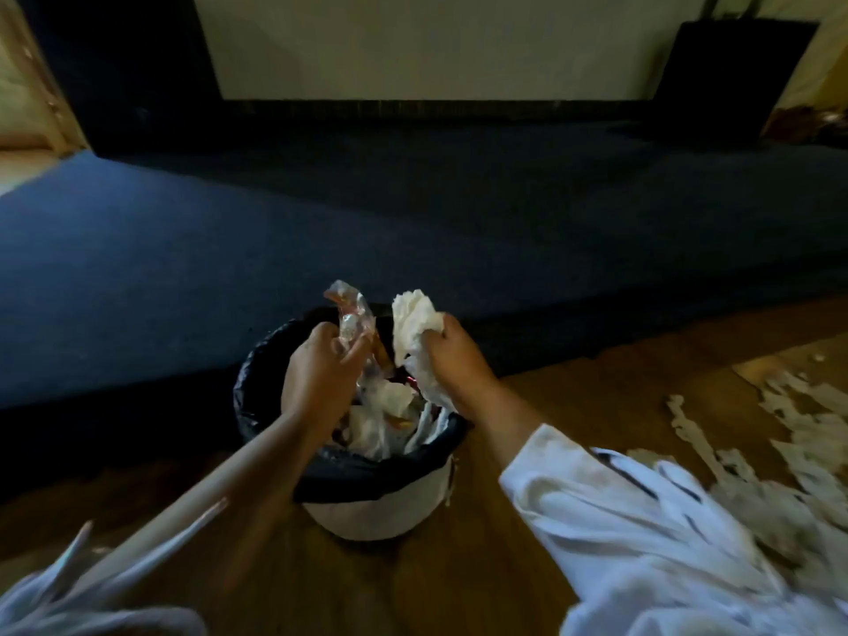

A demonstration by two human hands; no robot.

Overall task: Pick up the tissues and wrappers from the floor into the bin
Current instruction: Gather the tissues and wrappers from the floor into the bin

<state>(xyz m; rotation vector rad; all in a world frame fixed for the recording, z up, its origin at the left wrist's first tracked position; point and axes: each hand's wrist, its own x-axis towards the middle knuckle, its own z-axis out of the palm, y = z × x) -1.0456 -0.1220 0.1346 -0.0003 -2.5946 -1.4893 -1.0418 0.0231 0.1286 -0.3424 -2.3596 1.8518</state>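
Note:
A small white bin (381, 511) lined with a black bag stands on the wooden floor, partly filled with tissues and wrappers (390, 420). Over its opening my left hand (316, 374) grips a clear crinkled plastic wrapper (351, 314). My right hand (454, 360) is closed around a bunch of white tissue (415, 323) that hangs down toward the bin's inside. Both hands are just above the rim.
A dark blue carpet (321, 231) covers the floor beyond the bin. White tissue scraps (780, 452) lie scattered on the wooden floor at the right. A dark low unit with a pale wall panel stands at the back.

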